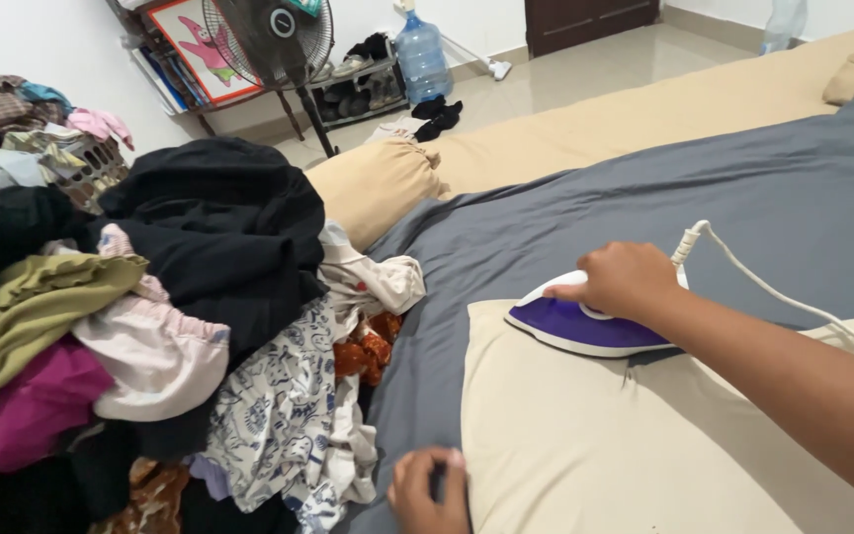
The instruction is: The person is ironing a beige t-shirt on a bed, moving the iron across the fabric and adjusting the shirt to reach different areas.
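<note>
Fingers of right hand [625, 280] grasp purple iron [585, 324] on cream cloth [605, 445]; left hand [430, 491] pinches its edge

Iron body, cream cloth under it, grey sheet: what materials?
Iron: likely glossy moulded plastic, purple with white trim; its soleplate is hidden. Cream cloth: matte woven fabric, perhaps cotton, softly creased. Grey sheet: matte, smooth woven textile with shallow folds; fibre unclear.

A heap of clothes [150, 326] is being seen left of the hands; a fan [274, 40] and water jug [421, 59] are standing beyond.
</note>
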